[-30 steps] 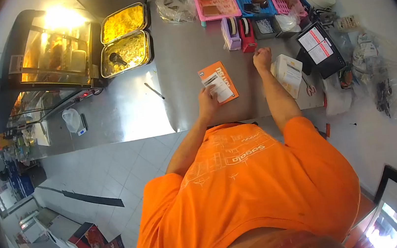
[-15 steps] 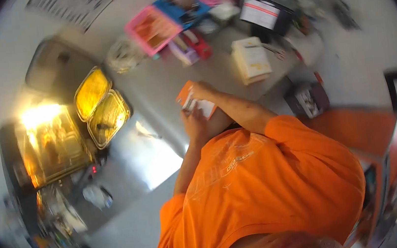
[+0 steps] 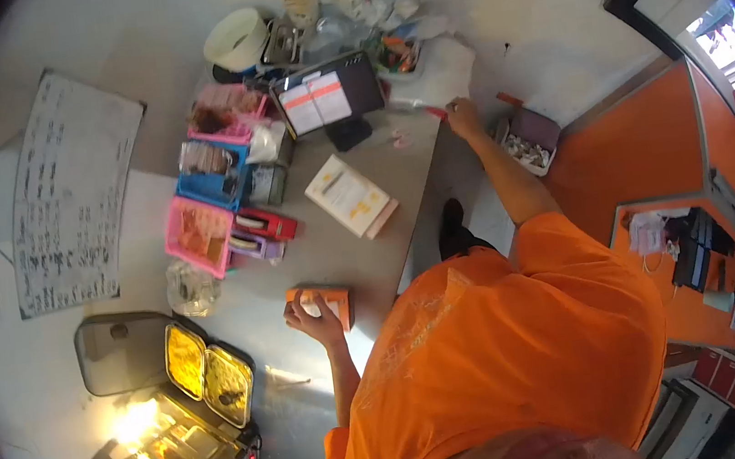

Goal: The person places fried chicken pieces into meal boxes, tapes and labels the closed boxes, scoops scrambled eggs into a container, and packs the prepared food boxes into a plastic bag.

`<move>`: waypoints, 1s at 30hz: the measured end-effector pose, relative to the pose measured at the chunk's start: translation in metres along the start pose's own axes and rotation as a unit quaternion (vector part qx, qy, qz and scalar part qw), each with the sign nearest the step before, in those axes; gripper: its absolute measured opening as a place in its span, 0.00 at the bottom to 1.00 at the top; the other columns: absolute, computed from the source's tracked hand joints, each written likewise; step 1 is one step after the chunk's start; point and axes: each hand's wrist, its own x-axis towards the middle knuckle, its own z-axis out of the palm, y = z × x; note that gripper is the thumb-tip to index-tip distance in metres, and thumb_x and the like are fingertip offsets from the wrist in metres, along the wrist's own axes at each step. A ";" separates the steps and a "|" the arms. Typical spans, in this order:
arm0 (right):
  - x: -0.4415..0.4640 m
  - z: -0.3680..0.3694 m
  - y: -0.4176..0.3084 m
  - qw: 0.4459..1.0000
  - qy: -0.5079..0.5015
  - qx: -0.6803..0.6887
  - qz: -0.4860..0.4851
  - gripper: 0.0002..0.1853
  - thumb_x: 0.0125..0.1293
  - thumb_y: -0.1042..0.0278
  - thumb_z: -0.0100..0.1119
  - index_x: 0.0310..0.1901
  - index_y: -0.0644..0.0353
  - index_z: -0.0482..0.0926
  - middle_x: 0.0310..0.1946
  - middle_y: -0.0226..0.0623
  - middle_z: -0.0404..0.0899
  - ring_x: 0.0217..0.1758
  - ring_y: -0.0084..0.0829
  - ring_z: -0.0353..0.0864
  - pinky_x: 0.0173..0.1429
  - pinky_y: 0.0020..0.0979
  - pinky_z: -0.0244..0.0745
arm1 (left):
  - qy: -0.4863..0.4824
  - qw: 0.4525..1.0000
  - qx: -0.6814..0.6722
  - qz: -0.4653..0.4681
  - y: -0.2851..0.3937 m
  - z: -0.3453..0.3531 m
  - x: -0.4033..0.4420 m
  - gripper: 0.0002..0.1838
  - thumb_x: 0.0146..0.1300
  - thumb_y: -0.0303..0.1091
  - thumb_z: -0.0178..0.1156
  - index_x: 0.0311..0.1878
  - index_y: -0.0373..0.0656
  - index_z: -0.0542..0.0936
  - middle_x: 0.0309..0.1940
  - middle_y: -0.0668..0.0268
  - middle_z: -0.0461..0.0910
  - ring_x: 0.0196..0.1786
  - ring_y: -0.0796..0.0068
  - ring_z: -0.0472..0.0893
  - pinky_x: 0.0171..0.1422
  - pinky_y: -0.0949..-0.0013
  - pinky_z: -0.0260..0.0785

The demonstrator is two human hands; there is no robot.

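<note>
My left hand (image 3: 316,320) is closed around a small orange-and-white box (image 3: 336,301) on the grey table. Out to the right, my right hand (image 3: 462,117) has its fingers closed at the red handle of what looks like a knife (image 3: 436,112); its pale blade points left along the table's far corner. A pair of pinkish scissors (image 3: 401,138) lies a little left of that hand. Between my hands sits a white-and-yellow box (image 3: 347,195).
A tablet-like screen (image 3: 328,98) stands behind. Pink basket (image 3: 200,236), blue basket (image 3: 215,172), red stapler-like tool (image 3: 266,223) and open foil-like trays (image 3: 226,386) line the left. A lit glass-fronted case (image 3: 170,455) glows nearby. An open box (image 3: 526,142) is beyond the right edge.
My right hand has left the small orange-and-white box and reached far right to the red handle. My left hand keeps the box. The view has turned, shifting the whole scene.
</note>
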 end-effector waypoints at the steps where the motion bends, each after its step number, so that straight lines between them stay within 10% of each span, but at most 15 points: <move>1: 0.040 -0.001 0.027 0.999 0.040 0.001 -0.008 0.18 0.68 0.60 0.54 0.54 0.59 0.82 0.56 0.50 0.79 0.60 0.49 0.78 0.63 0.50 0.72 | 0.009 1.000 -0.017 0.005 0.021 0.016 0.013 0.19 0.66 0.37 0.66 0.58 0.43 0.78 0.52 0.53 0.68 0.55 0.53 0.67 0.60 0.50 0.62; 7: 0.138 -0.018 0.049 0.944 -0.060 -0.309 0.098 0.26 0.70 0.54 0.51 0.67 0.51 0.74 0.79 0.39 0.48 0.79 0.60 0.45 0.74 0.64 0.54 | -0.026 0.999 -0.037 -0.003 0.131 0.097 0.047 0.20 0.66 0.40 0.65 0.59 0.44 0.77 0.56 0.55 0.71 0.60 0.56 0.69 0.56 0.55 0.64; 10: 0.148 0.016 0.061 0.957 0.032 -0.280 0.072 0.25 0.69 0.51 0.53 0.64 0.51 0.76 0.77 0.41 0.55 0.78 0.60 0.48 0.75 0.62 0.54 | -0.025 0.998 -0.057 0.018 0.182 0.121 0.049 0.19 0.66 0.39 0.65 0.57 0.44 0.77 0.55 0.57 0.73 0.59 0.57 0.70 0.52 0.58 0.65; 13: 0.156 0.003 0.060 0.957 -0.084 -0.276 0.037 0.23 0.66 0.52 0.57 0.58 0.52 0.81 0.73 0.42 0.62 0.77 0.55 0.53 0.74 0.58 0.59 | -0.035 0.997 -0.076 -0.002 0.216 0.141 0.041 0.17 0.65 0.35 0.66 0.55 0.44 0.78 0.54 0.57 0.74 0.58 0.57 0.71 0.54 0.58 0.65; 16: 0.167 -0.018 0.040 0.972 -0.006 -0.143 0.185 0.19 0.62 0.53 0.64 0.52 0.51 0.85 0.64 0.41 0.74 0.71 0.48 0.65 0.70 0.52 0.66 | -0.055 0.995 -0.085 -0.010 0.234 0.152 0.040 0.16 0.63 0.33 0.66 0.54 0.43 0.78 0.52 0.58 0.74 0.57 0.56 0.70 0.57 0.57 0.64; 19: 0.178 -0.066 0.024 0.971 -0.203 -0.050 0.113 0.19 0.64 0.53 0.65 0.51 0.55 0.84 0.53 0.46 0.79 0.56 0.42 0.80 0.61 0.44 0.73 | -0.056 0.992 -0.108 -0.020 0.239 0.160 0.048 0.16 0.63 0.33 0.67 0.52 0.42 0.78 0.51 0.58 0.74 0.56 0.56 0.72 0.57 0.58 0.65; 22: 0.195 -0.078 0.036 0.885 -0.268 0.322 0.202 0.15 0.60 0.57 0.71 0.44 0.56 0.84 0.44 0.38 0.81 0.46 0.35 0.82 0.54 0.38 0.75 | -0.037 0.991 -0.127 -0.013 0.248 0.172 0.064 0.15 0.62 0.33 0.67 0.51 0.42 0.78 0.50 0.57 0.76 0.56 0.56 0.73 0.56 0.58 0.67; 25: 0.180 -0.158 -0.016 0.725 -0.276 0.622 0.106 0.11 0.61 0.63 0.70 0.40 0.58 0.81 0.44 0.33 0.79 0.45 0.29 0.79 0.50 0.31 0.73 | -0.061 0.987 -0.135 0.066 0.273 0.188 0.093 0.14 0.65 0.34 0.65 0.51 0.41 0.79 0.49 0.57 0.77 0.54 0.56 0.75 0.57 0.58 0.67; 30: 0.179 -0.259 -0.052 0.746 -0.332 0.573 -0.074 0.02 0.63 0.74 0.62 0.33 0.56 0.80 0.37 0.27 0.77 0.39 0.22 0.74 0.46 0.25 0.66 | -0.167 0.939 -0.289 0.089 0.360 0.211 0.151 0.16 0.64 0.33 0.65 0.53 0.39 0.80 0.51 0.57 0.78 0.57 0.58 0.76 0.65 0.59 0.65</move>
